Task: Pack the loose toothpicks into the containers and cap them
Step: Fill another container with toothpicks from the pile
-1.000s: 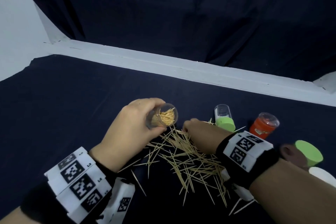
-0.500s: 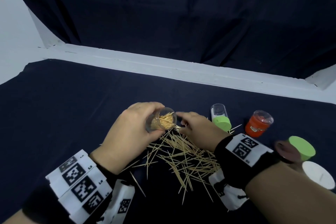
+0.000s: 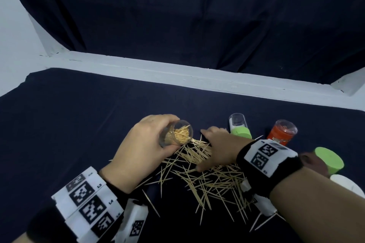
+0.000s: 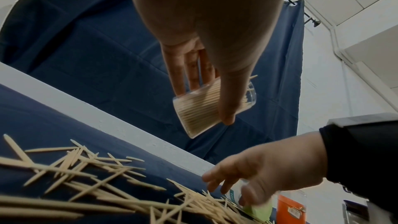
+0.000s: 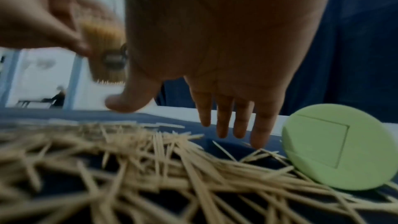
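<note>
My left hand grips a clear toothpick container, tilted with its open mouth toward the right and well filled with toothpicks. The left wrist view shows the same container held between thumb and fingers above the cloth. A pile of loose toothpicks lies below and to the right of it. My right hand hovers over the pile's far end, just right of the container's mouth. Its fingers are straight and spread and hold nothing.
A clear container with a green cap lies just beyond my right hand; its cap faces the right wrist camera. An orange container, a loose green cap and a white cap sit to the right. The dark-cloth table ends at a white ledge behind.
My right hand rose from the pile to the container's mouth and now spreads open beside it. The left hand has kept the container tilted in place.
</note>
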